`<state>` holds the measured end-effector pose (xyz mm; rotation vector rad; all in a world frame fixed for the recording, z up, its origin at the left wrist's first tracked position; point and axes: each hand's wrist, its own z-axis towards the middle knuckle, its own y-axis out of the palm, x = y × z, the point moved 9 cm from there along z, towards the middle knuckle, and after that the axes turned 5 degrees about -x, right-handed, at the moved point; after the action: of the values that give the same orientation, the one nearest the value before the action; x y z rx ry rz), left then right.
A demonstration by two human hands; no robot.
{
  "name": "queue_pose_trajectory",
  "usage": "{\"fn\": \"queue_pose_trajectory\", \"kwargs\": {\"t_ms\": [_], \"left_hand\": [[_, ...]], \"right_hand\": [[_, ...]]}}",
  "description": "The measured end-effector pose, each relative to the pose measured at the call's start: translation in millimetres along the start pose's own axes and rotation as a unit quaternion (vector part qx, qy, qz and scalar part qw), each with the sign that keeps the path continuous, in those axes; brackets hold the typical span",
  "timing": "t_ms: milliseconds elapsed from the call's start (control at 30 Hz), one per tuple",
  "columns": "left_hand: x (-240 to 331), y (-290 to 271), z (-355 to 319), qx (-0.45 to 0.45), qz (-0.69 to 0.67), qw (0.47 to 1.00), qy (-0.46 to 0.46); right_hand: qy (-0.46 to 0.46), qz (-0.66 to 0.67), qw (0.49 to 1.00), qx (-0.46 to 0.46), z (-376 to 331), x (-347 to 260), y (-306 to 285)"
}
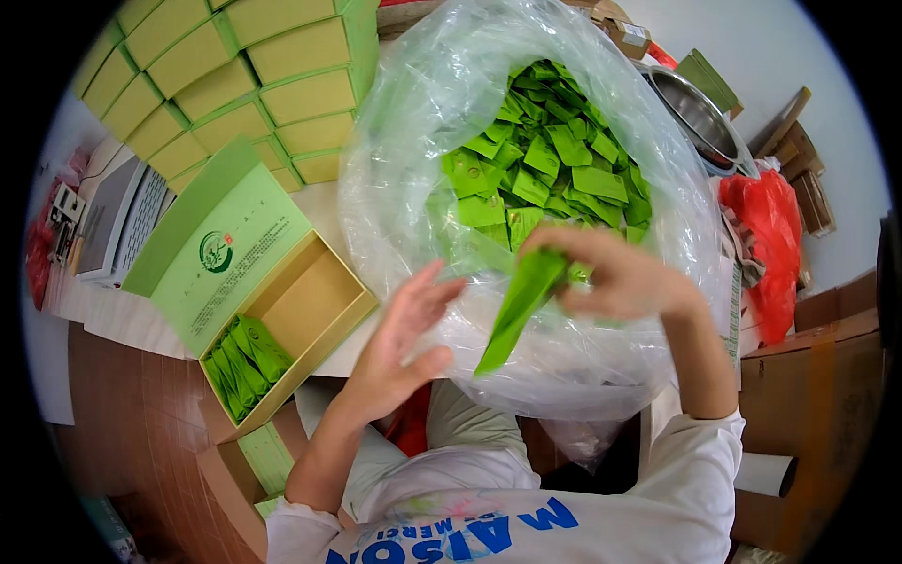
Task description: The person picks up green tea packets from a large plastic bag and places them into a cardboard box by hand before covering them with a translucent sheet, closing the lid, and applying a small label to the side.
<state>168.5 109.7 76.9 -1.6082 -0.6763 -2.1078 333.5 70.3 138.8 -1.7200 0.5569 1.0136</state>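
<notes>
My right hand [620,273] grips a green packet [519,310] over the near side of a big clear plastic bag [404,122]. Inside the bag lies a heap of similar green packets [564,169]. To the left of the held packet, my left hand [404,334] is open with its fingers apart, holding nothing. Left of that hand sits a light green box [334,315] with its lid [221,249] folded back. Several green packets [246,362] stand in a row in the near end of the box, while its far end shows bare cardboard.
Stacked green boxes [301,99] rise at the back left, beside a laptop [127,221]. At the right are a metal basin [695,117], a red plastic bag [766,244] and a large cardboard carton [817,404]. Another open carton [230,479] stands low at the left.
</notes>
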Motion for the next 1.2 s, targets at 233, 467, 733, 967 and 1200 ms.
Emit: {"fn": "queue_pose_trajectory", "kwargs": {"t_ms": [233,467,733,967,1200], "left_hand": [[-38,30,-3,-0.057,-0.155,0.975,-0.151],[-37,30,-11,-0.022,-0.138,0.983,-0.119],[-46,16,-23,-0.020,-0.147,0.981,-0.128],[-47,15,-25,-0.014,-0.164,0.979,-0.116],[-46,9,-14,-0.021,-0.269,0.959,-0.091]], "right_hand": [[-0.148,-0.111,0.980,0.072,32,-24,26],[0.115,-0.426,0.769,0.463,48,148,-162],[0.249,-0.422,0.733,0.473,48,183,-216],[0.180,-0.389,0.747,0.507,35,143,-214],[-0.030,0.121,0.955,0.269,10,47,-121]]}}
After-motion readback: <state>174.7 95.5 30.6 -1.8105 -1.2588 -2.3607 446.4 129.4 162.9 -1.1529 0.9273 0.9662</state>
